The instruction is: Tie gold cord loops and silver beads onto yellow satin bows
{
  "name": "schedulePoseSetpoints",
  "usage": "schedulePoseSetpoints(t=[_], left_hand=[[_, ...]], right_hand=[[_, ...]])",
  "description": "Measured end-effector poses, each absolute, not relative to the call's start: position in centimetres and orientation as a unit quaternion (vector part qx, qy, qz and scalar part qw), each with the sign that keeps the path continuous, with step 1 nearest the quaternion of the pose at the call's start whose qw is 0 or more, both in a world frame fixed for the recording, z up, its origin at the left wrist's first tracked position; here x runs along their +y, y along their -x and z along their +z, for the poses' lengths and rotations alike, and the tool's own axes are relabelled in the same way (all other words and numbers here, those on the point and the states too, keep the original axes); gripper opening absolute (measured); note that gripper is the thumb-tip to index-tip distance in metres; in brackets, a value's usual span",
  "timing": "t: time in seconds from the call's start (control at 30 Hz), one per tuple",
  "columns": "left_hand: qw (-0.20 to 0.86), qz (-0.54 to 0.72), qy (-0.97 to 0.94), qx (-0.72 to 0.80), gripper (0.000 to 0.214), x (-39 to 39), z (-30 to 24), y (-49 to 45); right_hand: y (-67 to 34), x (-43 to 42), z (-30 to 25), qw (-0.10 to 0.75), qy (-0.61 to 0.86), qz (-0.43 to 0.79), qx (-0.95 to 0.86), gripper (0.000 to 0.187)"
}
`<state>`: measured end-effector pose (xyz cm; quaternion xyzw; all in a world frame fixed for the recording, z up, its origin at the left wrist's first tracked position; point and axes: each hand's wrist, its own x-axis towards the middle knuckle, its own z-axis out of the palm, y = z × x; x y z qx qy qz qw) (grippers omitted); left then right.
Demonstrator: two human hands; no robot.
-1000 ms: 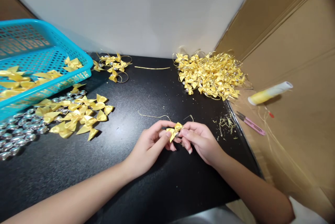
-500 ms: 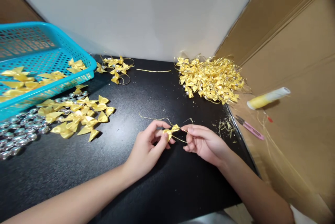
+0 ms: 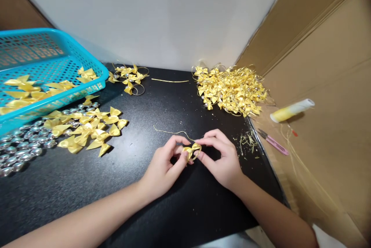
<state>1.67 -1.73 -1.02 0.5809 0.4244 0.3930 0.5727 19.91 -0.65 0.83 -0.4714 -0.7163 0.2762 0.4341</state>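
Note:
Between finger and thumb, my left hand (image 3: 166, 166) pinches a yellow satin bow (image 3: 190, 150) above the black table (image 3: 150, 209). My right hand (image 3: 222, 159) is closed at the bow's right side, its thumb and fingers on a loop of gold cord that lies against the bow. A loose tail of gold cord (image 3: 174, 132) curls out to the left, over the tabletop behind my left hand. My fingers hide part of the cord and the back of the bow.
At left are a blue basket (image 3: 101, 79) of bows, loose bows (image 3: 87, 130) and silver beads (image 3: 20, 149). A heap of corded bows (image 3: 232, 89) lies at the back right. Pink thread snips (image 3: 275, 143), a yellow-white spool (image 3: 292, 110) and cord scraps (image 3: 248, 141) sit near the right edge.
My right hand has moved left, up against the bow. The cord it held stretched out to the right is now a small loop close to the bow. My left hand keeps its pinch.

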Motion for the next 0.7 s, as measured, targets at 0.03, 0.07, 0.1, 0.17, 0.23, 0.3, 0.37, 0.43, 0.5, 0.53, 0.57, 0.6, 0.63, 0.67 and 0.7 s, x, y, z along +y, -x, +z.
schedulePoseSetpoints(t=[0.03,0.07,0.1,0.17,0.23,0.3,0.37,0.43,0.5,0.53,0.57,0.6,0.63,0.67,0.7], left_hand=[[0.571,0.391,-0.586,0.422,0.014,-1.75,-0.99,-1.68],[0.569,0.388,-0.590,0.420,0.013,-1.75,-0.97,-1.68],[0.569,0.386,-0.593,0.420,0.013,-1.73,-0.96,-1.68],[0.570,0.384,-0.592,0.421,0.012,-1.69,-0.98,-1.67],[0.578,0.382,-0.586,0.420,0.012,-1.65,-1.02,-1.64],[0.589,0.382,-0.575,0.420,0.012,-1.64,-1.01,-1.61],[0.597,0.384,-0.563,0.423,0.012,-1.63,-0.89,-1.59],[0.600,0.383,-0.557,0.428,0.013,-1.58,-0.69,-1.59],[0.601,0.378,-0.557,0.430,0.014,-1.49,-0.50,-1.60],[0.602,0.376,-0.558,0.431,0.014,-1.45,-0.44,-1.60],[0.602,0.375,-0.558,0.431,0.015,-1.41,-0.41,-1.61],[0.602,0.374,-0.559,0.431,0.015,-1.38,-0.41,-1.62],[0.600,0.373,-0.559,0.433,0.016,-1.36,-0.44,-1.63],[0.598,0.371,-0.562,0.435,0.017,-1.36,-0.49,-1.65],[0.595,0.369,-0.565,0.437,0.019,-1.37,-0.54,-1.67]], right_hand=[[-19.92,-0.64,0.81,0.436,0.468,0.274,-0.718,0.007],[-19.92,-0.66,0.80,0.437,0.466,0.276,-0.718,0.006],[-19.92,-0.70,0.79,0.440,0.465,0.279,-0.716,0.006],[-19.88,-0.83,0.81,0.444,0.466,0.282,-0.712,0.007],[-19.79,-0.98,0.83,0.447,0.472,0.276,-0.708,0.008],[-19.67,-1.08,0.82,0.449,0.481,0.268,-0.704,0.010],[-19.56,-1.13,0.75,0.452,0.486,0.269,-0.698,0.011],[-19.47,-1.14,0.66,0.454,0.486,0.289,-0.688,0.012],[-19.42,-1.17,0.59,0.454,0.486,0.323,-0.673,0.012],[-19.40,-1.19,0.57,0.453,0.486,0.343,-0.664,0.012],[-19.38,-1.21,0.57,0.452,0.486,0.360,-0.656,0.012],[-19.37,-1.23,0.58,0.451,0.485,0.374,-0.649,0.012],[-19.35,-1.25,0.61,0.452,0.484,0.385,-0.643,0.012],[-19.34,-1.27,0.64,0.454,0.481,0.391,-0.640,0.011],[-19.33,-1.28,0.67,0.456,0.478,0.394,-0.639,0.011]])
